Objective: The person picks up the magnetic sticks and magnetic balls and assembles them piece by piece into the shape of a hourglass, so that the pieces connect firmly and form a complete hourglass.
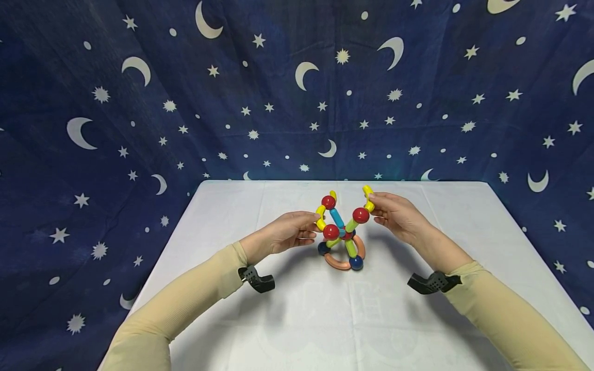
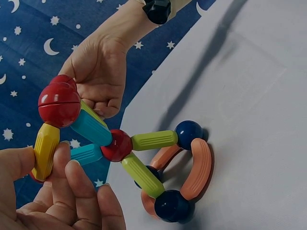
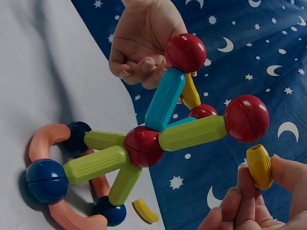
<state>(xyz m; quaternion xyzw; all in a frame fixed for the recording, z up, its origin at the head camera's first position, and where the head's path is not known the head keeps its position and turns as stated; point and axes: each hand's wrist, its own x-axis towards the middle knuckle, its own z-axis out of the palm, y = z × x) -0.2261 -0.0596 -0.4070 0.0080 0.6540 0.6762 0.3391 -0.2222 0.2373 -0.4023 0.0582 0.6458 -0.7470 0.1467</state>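
Note:
A magnetic ball-and-rod structure (image 1: 350,248) stands on the table. Orange curved rods (image 2: 197,168) and navy balls form its base. Green rods rise to a central red ball (image 3: 144,146), from which two blue rods (image 3: 165,98) and a green rod reach up to red balls. My left hand (image 1: 293,231) pinches a yellow curved rod (image 2: 46,152) that joins the two red balls on the blue rods. With thumb and fingertips, my right hand (image 1: 398,214) pinches another yellow curved rod (image 3: 259,166). Its hollow-looking end is just below the red ball (image 3: 246,118) on the green rod.
Another yellow curved rod (image 3: 145,211) lies on the white-covered table (image 1: 297,319), behind the structure. A dark blue curtain (image 1: 278,77) with moons and stars hangs around the far side and both sides.

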